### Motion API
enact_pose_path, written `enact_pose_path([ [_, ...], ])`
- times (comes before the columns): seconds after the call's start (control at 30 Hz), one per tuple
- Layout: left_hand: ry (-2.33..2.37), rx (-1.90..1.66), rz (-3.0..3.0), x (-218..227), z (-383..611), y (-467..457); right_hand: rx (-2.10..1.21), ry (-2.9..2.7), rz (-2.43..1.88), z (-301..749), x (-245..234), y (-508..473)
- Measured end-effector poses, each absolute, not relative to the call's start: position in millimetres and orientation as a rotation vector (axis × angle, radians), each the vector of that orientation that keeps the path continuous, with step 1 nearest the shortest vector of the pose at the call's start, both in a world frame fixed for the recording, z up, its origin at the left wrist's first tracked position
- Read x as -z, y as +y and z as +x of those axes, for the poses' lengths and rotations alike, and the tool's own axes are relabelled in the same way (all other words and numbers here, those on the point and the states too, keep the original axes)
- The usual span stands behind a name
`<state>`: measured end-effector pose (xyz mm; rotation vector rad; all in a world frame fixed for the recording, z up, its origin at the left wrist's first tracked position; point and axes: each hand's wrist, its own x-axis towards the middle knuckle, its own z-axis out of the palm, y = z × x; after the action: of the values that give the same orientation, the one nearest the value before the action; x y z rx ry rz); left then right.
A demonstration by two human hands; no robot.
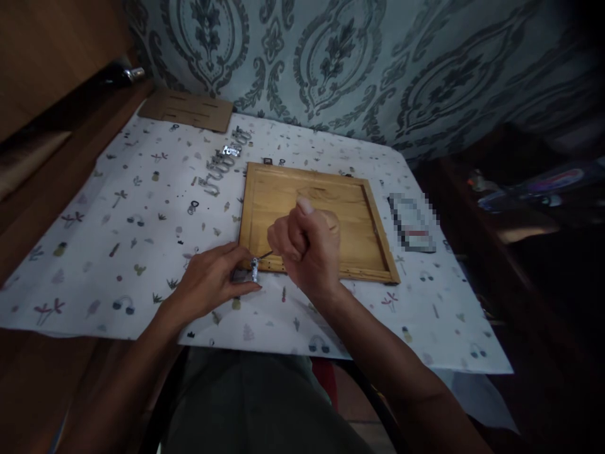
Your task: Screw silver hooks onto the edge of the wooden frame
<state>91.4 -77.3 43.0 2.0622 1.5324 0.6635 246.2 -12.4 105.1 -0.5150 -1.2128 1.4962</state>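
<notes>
A framed wooden panel [321,228] lies flat on the patterned white tablecloth. At its near left corner sits a small shiny metal hinge [254,270]. My left hand [210,274] rests on the table with fingers and thumb around that hinge, steadying it against the panel's edge. Above the panel my right hand [307,243] is closed in a fist. A thin metal shaft, like a screwdriver's [267,254], runs from the fist toward the hinge. The fist hides the tool's handle.
More metal hinges [220,165] lie in a row behind the panel's left side. A piece of brown cardboard [186,110] is at the back left. To the right there is a blurred-out flat object [412,222]. A plastic bottle [543,186] lies beyond the table's right edge.
</notes>
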Motion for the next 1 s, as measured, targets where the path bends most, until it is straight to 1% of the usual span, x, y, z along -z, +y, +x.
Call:
enact_pose_path([
  [0.33,1.568,-0.607,2.042,-48.1,92.8,-76.5,-1.520,-1.193,-0.570,243.4,-100.5,-12.8],
  [0.77,1.576,-0.618,2.050,-44.4,92.6,-76.4,-1.567,-1.195,-0.477,239.4,-92.1,-11.4],
  [1.0,1.559,-0.647,2.088,-44.8,92.5,-75.7,-1.458,-1.135,-0.578,233.0,-93.6,-12.7],
])
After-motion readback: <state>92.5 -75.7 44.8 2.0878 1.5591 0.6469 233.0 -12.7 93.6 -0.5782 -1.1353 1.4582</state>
